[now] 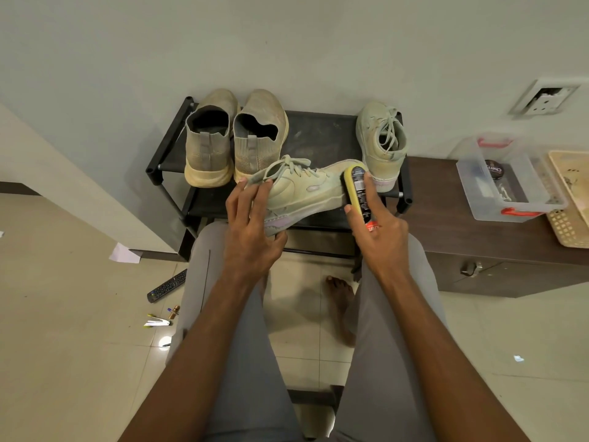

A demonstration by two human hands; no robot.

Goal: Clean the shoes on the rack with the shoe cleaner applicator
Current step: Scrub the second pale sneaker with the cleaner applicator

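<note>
In front of the rack: a seated person is holding one laced shoe (302,189) above the knees, at the rack's (322,135) front edge.
Left hand: the left hand (251,224) is gripping the heel end of that shoe, fingers (242,199) spreading over the collar and thumb curling under the sole.
Right hand: the right hand (379,231) is clamping the applicator (358,189), its fingers and thumb curling round the body.
Applicator: the yellow sponge edge is pressing against the toe of the held shoe; the dark printed body is showing a red cap at the palm end.
Held shoe: pale suede-like upper, loose flat laces, lilac patches at side and heel; lying on its side, toe pointing right.
Top shelf: a black, dusty panel framed by round tubes is carrying a pair of knit slip-on shoes (236,138) at the left, heels facing the person, and the matching laced shoe (382,141) at the right edge.
Open room: bare shelf is lying between the pair and the right shoe; the wall is closing off the back.
Cabinet: a dark wood-grain cabinet (478,237) is standing just beside the rack's right side, bearing a clear plastic box (510,183) with red latches and a cream woven tray (570,202).
Floor: glossy pale tiles (79,346) are holding a remote (167,285), pens and paper scraps at the left.
</note>
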